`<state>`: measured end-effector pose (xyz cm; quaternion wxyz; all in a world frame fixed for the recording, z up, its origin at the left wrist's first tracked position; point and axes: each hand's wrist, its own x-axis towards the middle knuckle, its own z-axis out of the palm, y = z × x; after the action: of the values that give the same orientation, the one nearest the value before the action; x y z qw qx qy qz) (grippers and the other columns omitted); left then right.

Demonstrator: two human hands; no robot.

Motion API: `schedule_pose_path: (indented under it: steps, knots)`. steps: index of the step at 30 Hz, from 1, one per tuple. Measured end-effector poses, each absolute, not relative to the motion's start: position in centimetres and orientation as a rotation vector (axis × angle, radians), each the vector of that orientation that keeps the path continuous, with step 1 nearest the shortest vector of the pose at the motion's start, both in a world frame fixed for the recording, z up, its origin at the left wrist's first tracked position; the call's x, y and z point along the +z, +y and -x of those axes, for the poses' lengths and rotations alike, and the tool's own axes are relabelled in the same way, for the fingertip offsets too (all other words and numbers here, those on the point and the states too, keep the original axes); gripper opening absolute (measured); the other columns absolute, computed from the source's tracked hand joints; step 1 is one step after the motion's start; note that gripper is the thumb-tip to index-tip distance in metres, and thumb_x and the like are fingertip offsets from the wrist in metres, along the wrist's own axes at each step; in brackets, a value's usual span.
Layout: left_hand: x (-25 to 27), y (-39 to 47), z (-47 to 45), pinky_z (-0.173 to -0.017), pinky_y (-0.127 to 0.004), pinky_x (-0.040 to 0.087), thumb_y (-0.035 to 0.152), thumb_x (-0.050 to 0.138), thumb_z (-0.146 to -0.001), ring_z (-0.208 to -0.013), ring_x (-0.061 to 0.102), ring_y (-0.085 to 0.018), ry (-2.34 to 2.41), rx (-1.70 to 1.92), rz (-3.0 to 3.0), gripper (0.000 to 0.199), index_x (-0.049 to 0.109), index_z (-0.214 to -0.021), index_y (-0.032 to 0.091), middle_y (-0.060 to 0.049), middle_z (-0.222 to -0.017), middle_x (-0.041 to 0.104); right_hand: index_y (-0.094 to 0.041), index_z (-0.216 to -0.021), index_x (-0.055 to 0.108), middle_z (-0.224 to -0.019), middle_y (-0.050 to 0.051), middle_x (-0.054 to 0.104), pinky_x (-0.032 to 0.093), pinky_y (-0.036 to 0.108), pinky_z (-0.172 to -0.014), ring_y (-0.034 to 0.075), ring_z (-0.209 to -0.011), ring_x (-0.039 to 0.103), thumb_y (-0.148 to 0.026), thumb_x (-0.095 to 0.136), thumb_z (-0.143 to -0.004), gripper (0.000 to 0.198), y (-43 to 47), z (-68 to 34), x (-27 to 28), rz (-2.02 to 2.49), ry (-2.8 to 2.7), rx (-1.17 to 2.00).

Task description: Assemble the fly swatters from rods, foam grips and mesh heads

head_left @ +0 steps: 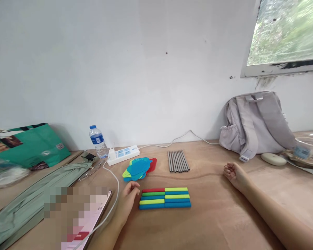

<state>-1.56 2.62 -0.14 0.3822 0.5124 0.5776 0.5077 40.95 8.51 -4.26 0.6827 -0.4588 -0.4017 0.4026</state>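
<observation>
Metal tubes [178, 161] lined up beyond bright sticks [177, 201]

The sticks lie in two columns on the tabletop [214, 222], just beside the left hand [127, 198], its fingers loosely bent. The right hand [234, 175] rests well apart from them, its fingers loosely curled too. A pile of mesh pieces [138, 168] sits beyond the left hand. A white cord [118, 194] — looping close to that hand — crosses the tablet [94, 213]. A power strip [123, 155] and a bottle [96, 139] are near the wall [172, 90]; a backpack [261, 121] leans there, farther right.
</observation>
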Motion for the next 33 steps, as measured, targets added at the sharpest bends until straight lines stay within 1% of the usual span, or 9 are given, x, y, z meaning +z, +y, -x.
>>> schedule_pose_path:
  steps: [4, 8, 12, 17, 19, 22, 26, 28, 33]
  knots:
    - [-0.4, 3.3, 1.8, -0.046, -0.022, 0.032, 0.035, 0.049, -0.059, -0.044, 0.041, -0.01, 1.383, 1.344, -1.158, 0.017, 0.045, -0.065, 0.02, 0.009, -0.045, 0.038, -0.021, -0.058, 0.033, -0.048, -0.007, 0.037, 0.03, 0.017, -0.032, 0.004, -0.035, 0.029, -0.034, 0.053, -0.059, 0.023, 8.9, -41.1, -4.6, 1.044, -0.811, 0.934]
    - [-0.3, 3.4, 2.0, -0.046, -0.022, 0.032, 0.038, 0.049, -0.06, -0.045, 0.041, -0.01, 1.334, 1.357, -1.133, 0.02, 0.045, -0.066, 0.019, 0.008, -0.048, 0.039, -0.021, -0.059, 0.033, -0.049, -0.007, 0.037, 0.03, 0.018, -0.034, 0.005, -0.036, 0.03, -0.035, 0.05, -0.062, 0.022, 8.9, -41.1, -4.7, 1.089, -0.839, 0.884]
    - [-0.1, 2.9, 1.7, -0.047, -0.022, 0.032, 0.034, 0.049, -0.062, -0.046, 0.039, -0.01, 1.361, 1.342, -1.195, 0.016, 0.046, -0.066, 0.02, 0.007, -0.05, 0.039, -0.022, -0.059, 0.035, -0.049, -0.006, 0.038, 0.028, 0.021, -0.036, 0.008, -0.037, 0.033, -0.038, 0.044, -0.069, 0.021, 8.6, -40.1, -4.4, 1.179, -1.002, 0.749]
    - [0.6, 1.2, 0.1, -0.06, -0.027, 0.037, 0.025, 0.046, -0.073, -0.063, 0.047, -0.016, 1.492, 1.262, -1.982, 0.008, 0.05, -0.068, 0.02, 0.001, -0.066, 0.049, -0.02, -0.071, 0.052, -0.063, -0.003, 0.05, 0.035, 0.023, -0.049, 0.011, -0.05, 0.044, -0.023, 0.056, -0.065, 0.008, 8.5, -36.0, -3.7, 1.261, -1.472, 0.541]
    - [0.7, 0.3, -1.3, -0.065, -0.03, 0.038, 0.019, 0.044, -0.074, -0.071, 0.048, -0.018, 1.44, 1.198, -2.323, 0.01, 0.053, -0.071, 0.02, -0.002, -0.073, 0.051, -0.021, -0.077, 0.056, -0.075, -0.002, 0.054, 0.037, 0.025, -0.057, 0.01, -0.054, 0.045, -0.017, 0.056, -0.063, 0.015, 9.0, -34.2, -3.4, 1.258, -1.683, 0.472]
    - [0.2, -1.0, -4.0, -0.072, -0.034, 0.037, 0.012, 0.044, -0.072, -0.08, 0.048, -0.021, 1.353, 1.179, -2.629, 0.018, 0.059, -0.078, 0.021, -0.005, -0.082, 0.052, -0.022, -0.083, 0.058, -0.09, 0.001, 0.054, 0.038, 0.027, -0.064, 0.011, -0.061, 0.047, -0.012, 0.053, -0.065, 0.021, 10.1, -32.3, -3.2, 1.264, -1.917, 0.373]
    - [-0.6, -1.6, -7.5, -0.074, -0.037, 0.036, 0.011, 0.05, -0.064, -0.082, 0.045, -0.022, 1.388, 1.126, -2.691, 0.018, 0.058, -0.076, 0.021, -0.004, -0.084, 0.052, -0.021, -0.085, 0.058, -0.098, 0.005, 0.051, 0.04, 0.029, -0.07, 0.015, -0.071, 0.05, -0.009, 0.049, -0.067, 0.023, 11.2, -31.5, -2.9, 1.272, -2.104, 0.26]
    - [-0.7, -1.5, -8.4, -0.075, -0.037, 0.036, 0.011, 0.051, -0.061, -0.083, 0.044, -0.022, 1.414, 1.057, -2.659, 0.016, 0.055, -0.074, 0.02, -0.004, -0.085, 0.051, -0.02, -0.084, 0.058, -0.097, 0.006, 0.052, 0.04, 0.029, -0.071, 0.016, -0.073, 0.051, -0.011, 0.048, -0.07, 0.019, 11.2, -31.6, -2.7, 1.279, -2.163, 0.212]
    - [-0.4, -1.3, -8.7, -0.076, -0.036, 0.036, 0.01, 0.051, -0.059, -0.085, 0.043, -0.021, 1.44, 0.949, -2.613, 0.014, 0.052, -0.07, 0.019, -0.003, -0.083, 0.051, -0.019, -0.082, 0.058, -0.078, 0.005, 0.056, 0.04, 0.03, -0.072, 0.02, -0.078, 0.053, -0.011, 0.044, -0.073, 0.018, 10.2, -32.7, -2.2, 1.323, -2.263, 0.102]
